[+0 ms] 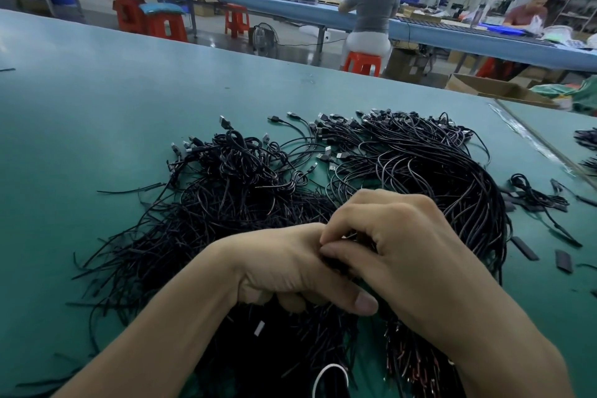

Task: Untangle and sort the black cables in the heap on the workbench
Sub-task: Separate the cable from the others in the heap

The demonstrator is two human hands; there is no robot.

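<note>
Low in the middle of the frame, both hands meet over the near edge of the heap of black cables (232, 191), which sprawls across the centre of the green workbench (97, 107). The left hand (284, 265) is curled round a thick bundle (310, 329) of cable ends, with the thumb folded across the front. The right hand (407, 242) touches it, its fingertips (336, 249) bent in and pinching what looks like a few strands at the top of that bundle; how many I cannot tell. Right of centre the cables lie in a smoother arc (452, 178), with their USB plugs (323, 131) fanned along the upper edge of the heap. The left part is plainly knotted. To my eye the step is teasing one strand free. It would go best with the left hand slackening just enough to let a strand slide. The right should draw along the cable's own line toward the plugs, since a sideways yank could tighten the loops.
</note>
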